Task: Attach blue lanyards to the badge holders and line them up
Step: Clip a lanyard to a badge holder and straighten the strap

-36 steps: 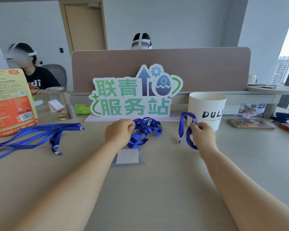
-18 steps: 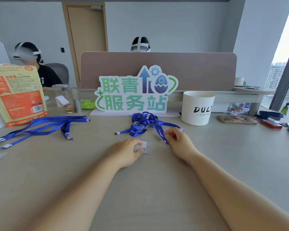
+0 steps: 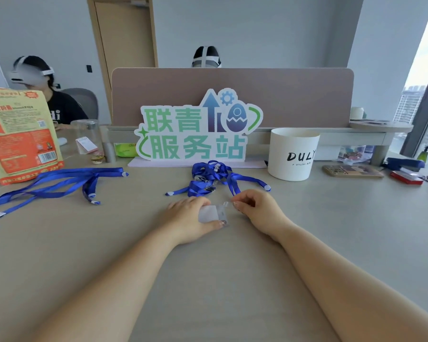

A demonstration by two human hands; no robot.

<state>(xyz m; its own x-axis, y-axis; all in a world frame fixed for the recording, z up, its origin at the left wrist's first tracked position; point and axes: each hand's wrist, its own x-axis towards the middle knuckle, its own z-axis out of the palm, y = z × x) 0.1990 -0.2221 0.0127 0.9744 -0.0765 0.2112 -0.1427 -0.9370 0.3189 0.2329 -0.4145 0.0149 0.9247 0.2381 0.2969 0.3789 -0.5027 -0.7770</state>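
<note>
Across the beige desk (image 3: 331, 230), blue lanyards (image 3: 59, 180) lie before a partition (image 3: 294, 95).

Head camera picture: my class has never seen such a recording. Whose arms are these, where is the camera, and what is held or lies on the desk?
No machine here: a person wears one wide camera on the head, looking down at their own bare arms. The left hand holds a clear plastic badge holder over the beige desk. The right hand pinches the end of a blue fabric lanyard at the holder's top edge. A tangled heap of lanyards lies behind; stretched-out lanyards lie at the left. A white round cup, a green lettered sign and an orange snack bag stand further back.
</note>
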